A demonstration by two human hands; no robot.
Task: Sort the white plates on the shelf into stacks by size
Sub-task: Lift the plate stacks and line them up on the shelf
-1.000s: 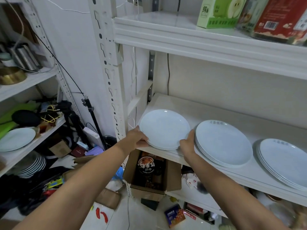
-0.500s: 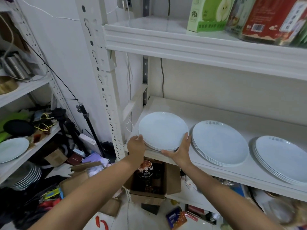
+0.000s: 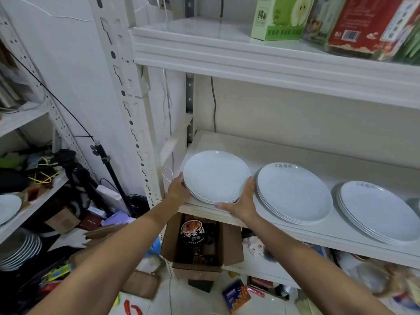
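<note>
The left grip [image 3: 178,192] curls round the small stack of round white ceramic plates [image 3: 216,176]; the right grip [image 3: 244,203] presses it flat-fingered. Likely the squaring-up step; the next move calls for a gentle release.

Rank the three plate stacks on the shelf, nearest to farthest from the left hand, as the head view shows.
1. The small stack, at the left end of the shelf; the left hand holds its rim.
2. The middle stack, at the centre.
3. The right stack, at the far right end.
</note>
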